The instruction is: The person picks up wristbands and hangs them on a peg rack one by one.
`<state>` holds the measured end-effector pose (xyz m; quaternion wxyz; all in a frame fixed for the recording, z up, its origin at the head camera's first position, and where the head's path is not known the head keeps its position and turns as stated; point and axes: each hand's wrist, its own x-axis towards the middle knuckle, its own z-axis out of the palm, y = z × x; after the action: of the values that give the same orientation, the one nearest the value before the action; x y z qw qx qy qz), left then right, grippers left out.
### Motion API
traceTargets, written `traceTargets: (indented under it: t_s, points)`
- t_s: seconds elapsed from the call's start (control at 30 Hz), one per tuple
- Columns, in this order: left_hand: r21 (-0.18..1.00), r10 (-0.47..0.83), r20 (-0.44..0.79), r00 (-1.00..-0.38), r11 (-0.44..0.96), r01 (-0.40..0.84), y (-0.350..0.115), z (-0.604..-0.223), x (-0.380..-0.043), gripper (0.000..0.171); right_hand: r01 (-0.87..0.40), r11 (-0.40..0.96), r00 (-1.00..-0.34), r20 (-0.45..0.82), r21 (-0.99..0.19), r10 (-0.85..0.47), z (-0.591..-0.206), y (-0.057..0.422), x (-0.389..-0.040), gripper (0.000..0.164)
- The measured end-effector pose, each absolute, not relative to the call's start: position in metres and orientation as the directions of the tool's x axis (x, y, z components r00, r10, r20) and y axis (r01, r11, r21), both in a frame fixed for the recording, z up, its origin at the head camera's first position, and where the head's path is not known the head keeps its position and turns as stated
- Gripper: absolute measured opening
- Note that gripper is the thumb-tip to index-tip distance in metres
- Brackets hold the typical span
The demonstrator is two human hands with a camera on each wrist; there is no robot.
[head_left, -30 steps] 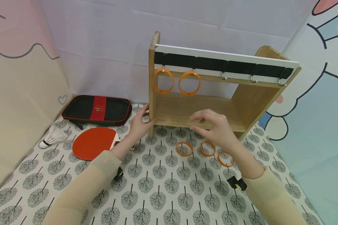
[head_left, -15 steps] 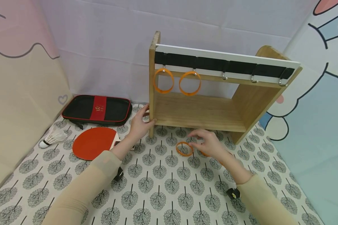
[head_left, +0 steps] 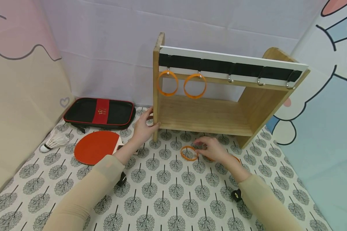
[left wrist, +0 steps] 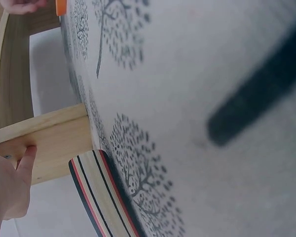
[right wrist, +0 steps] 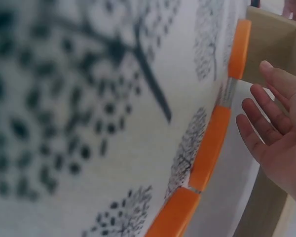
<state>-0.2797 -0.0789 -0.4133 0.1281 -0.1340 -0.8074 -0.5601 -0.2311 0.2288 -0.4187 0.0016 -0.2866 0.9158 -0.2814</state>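
Note:
My left hand [head_left: 143,131] holds the left side panel of a wooden shelf [head_left: 208,114], its thumb across the panel's front edge. Part of its fingers is hidden behind the wood. Low over the cloth, my right hand [head_left: 213,149] hovers with fingers apart and nothing between them, just right of an orange ring [head_left: 189,159]. It hides most of two more rings from the head view. The right wrist view shows these orange rings [right wrist: 210,148] in a row, apart from the fingers. Two other orange rings [head_left: 194,97] hang from hooks on the shelf's upper rail.
Several bare metal hooks [head_left: 260,82] line the right of the rail. A red table-tennis bat [head_left: 96,147], a shuttlecock [head_left: 53,141] and a black-and-red case [head_left: 118,112] lie on the left. Tree-patterned cloth [head_left: 162,192] covers the table.
From in front of the shelf, my right hand has come down to the rings on the cloth, then shifted slightly. The left hand and the hanging rings have stayed put.

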Motion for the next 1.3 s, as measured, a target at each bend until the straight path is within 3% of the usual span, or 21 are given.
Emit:
traceTargets:
  t_s: [0.3,0.8,1.3]
  points:
    - [0.873,0.074,0.344,-0.936,0.341,0.348,-0.078,-0.416,-0.28,0.075,-0.466,0.686,-0.813,-0.034,-0.56,-0.581,-0.426,0.227,-0.245,0.029]
    - [0.868,0.075,0.354,-0.932,0.344,0.357,-0.077,-0.415,-0.281,0.075,-0.487,0.653,-0.782,-0.044,-0.579,-0.622,-0.427,0.226,-0.25,0.019]
    - [0.87,0.074,0.36,-0.93,0.332,0.363,-0.079,-0.414,-0.28,0.073,-0.458,0.622,-0.79,-0.029,-0.634,-0.612,-0.425,0.228,-0.245,0.012]
